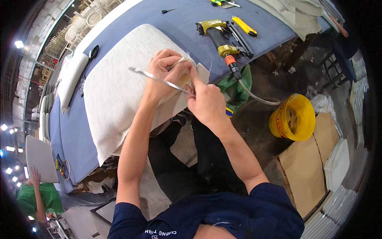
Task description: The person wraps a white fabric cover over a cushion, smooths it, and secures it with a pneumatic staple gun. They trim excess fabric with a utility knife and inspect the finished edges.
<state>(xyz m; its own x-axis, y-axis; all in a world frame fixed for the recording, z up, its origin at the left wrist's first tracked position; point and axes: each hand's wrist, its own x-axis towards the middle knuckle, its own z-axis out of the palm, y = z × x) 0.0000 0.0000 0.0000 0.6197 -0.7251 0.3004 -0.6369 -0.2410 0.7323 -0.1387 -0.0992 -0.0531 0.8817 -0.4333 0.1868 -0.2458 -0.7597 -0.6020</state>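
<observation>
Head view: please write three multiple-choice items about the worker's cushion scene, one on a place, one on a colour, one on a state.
1. Where does the pneumatic stapler lie?
A. on the blue tabletop
B. on the floor
C. inside the bucket

2. What colour is the bucket?
A. red
B. yellow
C. white

3. What are both hands doing?
A. resting apart
B. gripping the stapler
C. pinching cream fabric at the cushion's corner

Answers: 1 A, it rests on the blue tabletop; 2 B, its wall is yellow; 3 C, left hand and right hand meet on the seat cushion.
</observation>
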